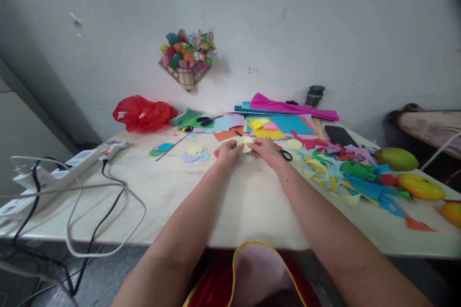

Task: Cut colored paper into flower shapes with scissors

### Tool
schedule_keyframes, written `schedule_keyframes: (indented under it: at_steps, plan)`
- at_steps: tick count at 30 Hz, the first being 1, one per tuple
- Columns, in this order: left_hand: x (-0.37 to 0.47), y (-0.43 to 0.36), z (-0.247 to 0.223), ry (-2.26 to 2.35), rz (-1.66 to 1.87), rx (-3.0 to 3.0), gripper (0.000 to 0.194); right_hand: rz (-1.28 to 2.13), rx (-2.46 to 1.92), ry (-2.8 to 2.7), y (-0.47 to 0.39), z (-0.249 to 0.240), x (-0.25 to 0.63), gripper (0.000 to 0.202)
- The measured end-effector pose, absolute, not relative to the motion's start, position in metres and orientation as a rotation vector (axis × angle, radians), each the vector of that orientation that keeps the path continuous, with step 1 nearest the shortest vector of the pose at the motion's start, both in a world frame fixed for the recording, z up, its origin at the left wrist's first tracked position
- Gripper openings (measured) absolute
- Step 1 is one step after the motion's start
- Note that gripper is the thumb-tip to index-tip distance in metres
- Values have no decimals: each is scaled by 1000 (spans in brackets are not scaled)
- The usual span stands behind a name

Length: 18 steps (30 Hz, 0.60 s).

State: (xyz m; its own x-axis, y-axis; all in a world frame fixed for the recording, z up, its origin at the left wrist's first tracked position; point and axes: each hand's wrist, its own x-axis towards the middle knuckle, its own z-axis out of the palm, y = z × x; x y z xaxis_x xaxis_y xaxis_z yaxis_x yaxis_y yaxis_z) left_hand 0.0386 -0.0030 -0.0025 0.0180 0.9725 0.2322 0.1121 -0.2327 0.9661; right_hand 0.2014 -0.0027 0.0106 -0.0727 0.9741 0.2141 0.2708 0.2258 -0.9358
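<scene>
Between both hands (228,152) (265,149), a yellow paper disc (245,143)

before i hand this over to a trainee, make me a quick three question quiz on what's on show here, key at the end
1. Open: What do the left hand and the right hand hold between them?

2. True or false: The red plastic bag lies farther left than the paper scraps.

3. Multiple choice: Where on the table does the green fruit lie?
a) near the left end
b) near the right end
c) in the middle, in front of the hands

Key:
1. A pale yellow paper disc.
2. True.
3. b
</scene>
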Motion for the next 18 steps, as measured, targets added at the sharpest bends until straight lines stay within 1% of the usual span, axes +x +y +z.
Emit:
schedule_keyframes:
  at_steps: [2, 4, 8, 11, 14, 18]
  plan:
    - [37, -2, -6, 1080, 1310, 1416, 34, 898, -1214, -1562, -3, 13, 203, 34]
    - [34, 1, -9, 1068, 1317, 1359, 34, 782, -1278, -1541, 1, 15, 212, 30]
    - [29, 7, -14, 1115, 1355, 1239, 33, 417, -1671, -1453, 7, 19, 240, 20]
    - [28, 10, -16, 1130, 1338, 1216, 32, 225, -1933, -1542, 6, 22, 256, 19]
    - [28, 10, -16, 1180, 1305, 1262, 32, 130, -2031, -1727, 1, 25, 258, 20]
    - [28, 8, -14, 1226, 1279, 1328, 33, 101, -2044, -1957, -5, 30, 252, 25]
